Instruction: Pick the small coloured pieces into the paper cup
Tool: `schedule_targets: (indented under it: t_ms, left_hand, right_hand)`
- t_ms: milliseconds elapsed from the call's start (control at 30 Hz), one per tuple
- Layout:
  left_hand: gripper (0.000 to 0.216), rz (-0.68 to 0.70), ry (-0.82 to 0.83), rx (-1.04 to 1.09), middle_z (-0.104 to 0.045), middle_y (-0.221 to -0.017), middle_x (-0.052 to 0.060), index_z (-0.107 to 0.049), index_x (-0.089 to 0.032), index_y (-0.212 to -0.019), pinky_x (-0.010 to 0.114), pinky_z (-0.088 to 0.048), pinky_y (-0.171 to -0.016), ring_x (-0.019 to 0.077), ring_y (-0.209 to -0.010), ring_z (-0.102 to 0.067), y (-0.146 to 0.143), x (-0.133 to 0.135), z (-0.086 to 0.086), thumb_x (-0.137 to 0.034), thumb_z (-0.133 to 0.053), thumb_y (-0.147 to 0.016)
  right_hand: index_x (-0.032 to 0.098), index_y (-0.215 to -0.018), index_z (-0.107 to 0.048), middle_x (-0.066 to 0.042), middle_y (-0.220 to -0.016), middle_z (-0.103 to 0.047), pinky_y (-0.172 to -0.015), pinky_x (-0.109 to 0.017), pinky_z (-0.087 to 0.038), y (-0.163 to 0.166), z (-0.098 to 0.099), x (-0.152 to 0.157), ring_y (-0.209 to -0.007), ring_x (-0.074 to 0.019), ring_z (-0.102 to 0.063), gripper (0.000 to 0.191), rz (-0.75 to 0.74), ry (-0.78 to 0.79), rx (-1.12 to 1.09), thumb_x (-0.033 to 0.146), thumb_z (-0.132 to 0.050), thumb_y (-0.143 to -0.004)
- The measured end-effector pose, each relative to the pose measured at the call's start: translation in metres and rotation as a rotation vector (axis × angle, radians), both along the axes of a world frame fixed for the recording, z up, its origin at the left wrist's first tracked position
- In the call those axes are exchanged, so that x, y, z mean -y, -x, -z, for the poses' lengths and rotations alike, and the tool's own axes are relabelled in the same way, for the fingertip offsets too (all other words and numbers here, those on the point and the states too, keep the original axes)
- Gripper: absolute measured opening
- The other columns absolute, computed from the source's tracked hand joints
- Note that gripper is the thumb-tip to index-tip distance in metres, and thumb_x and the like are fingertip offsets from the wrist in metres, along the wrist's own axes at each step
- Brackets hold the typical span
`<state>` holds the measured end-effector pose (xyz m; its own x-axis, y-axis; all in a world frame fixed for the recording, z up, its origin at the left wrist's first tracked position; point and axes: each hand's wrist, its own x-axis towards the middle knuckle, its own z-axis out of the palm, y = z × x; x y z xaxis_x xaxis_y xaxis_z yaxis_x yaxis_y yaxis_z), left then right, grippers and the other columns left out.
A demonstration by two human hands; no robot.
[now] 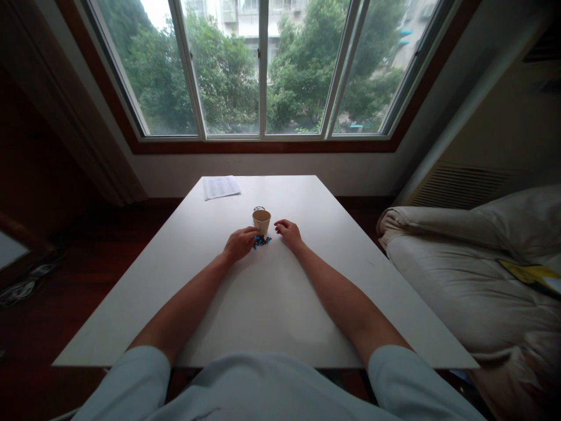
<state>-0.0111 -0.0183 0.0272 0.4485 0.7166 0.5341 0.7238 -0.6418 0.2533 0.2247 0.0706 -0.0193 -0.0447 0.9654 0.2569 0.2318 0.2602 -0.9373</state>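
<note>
A light paper cup [262, 223], tan inside, stands upright on the white table, its mouth up. Just in front of it lies a small pile of blue and dark bits [262, 241], too small to name. My left hand [241, 242] rests at the left of the pile, fingers stretched out toward the cup's lower left side; whether they touch it I cannot tell. To the right of the cup, apart from it, is my right hand [288, 231]. Its fingers are curled with the tips together, and anything between them is too small to make out.
Behind the cup lies a thin dark loop [259, 208]. Printed paper sheets [221, 187] lie at the far left of the white table [272, 310]. A beige sofa [438, 275] stands on the right, a window [263, 76] beyond the table, and cables [20, 290] lie on the floor at left.
</note>
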Motion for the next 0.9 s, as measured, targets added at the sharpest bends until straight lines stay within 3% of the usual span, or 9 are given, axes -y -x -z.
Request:
schedule_targets:
  t_ms: [300,600,900]
  left_hand:
    - [0.045,-0.013,-0.138,-0.028,-0.052,-0.145,0.008,-0.053,-0.023,-0.138,0.038,-0.053,-0.100,0.0217,-0.117,-0.061,-0.009,0.009,-0.010,-0.017,-0.038,-0.097]
    - [0.053,-0.042,-0.132,-0.038,-0.039,-0.154,0.008,-0.039,-0.024,-0.148,0.042,-0.049,-0.108,0.0226,-0.132,-0.050,-0.010,0.006,-0.009,-0.017,-0.040,-0.096]
    - [0.056,-0.056,-0.078,-0.026,-0.033,-0.157,0.013,-0.037,-0.018,-0.150,0.043,-0.046,-0.111,0.0269,-0.137,-0.044,-0.011,0.003,-0.006,-0.016,-0.044,-0.094]
  right_hand:
    - [0.018,-0.089,-0.072,-0.003,-0.075,-0.070,-0.066,-0.027,-0.051,0.002,0.002,-0.001,-0.064,-0.0143,-0.062,0.026,0.009,-0.002,-0.002,0.033,-0.055,-0.077]
    - [0.018,-0.090,-0.072,-0.003,-0.075,-0.070,-0.067,-0.028,-0.051,0.001,0.004,-0.003,-0.064,-0.0147,-0.063,0.027,-0.002,-0.002,-0.012,0.034,-0.055,-0.077]
    - [0.018,-0.091,-0.072,-0.003,-0.076,-0.070,-0.067,-0.028,-0.051,0.001,0.003,-0.003,-0.065,-0.0148,-0.063,0.027,-0.007,-0.001,0.000,0.033,-0.055,-0.077]
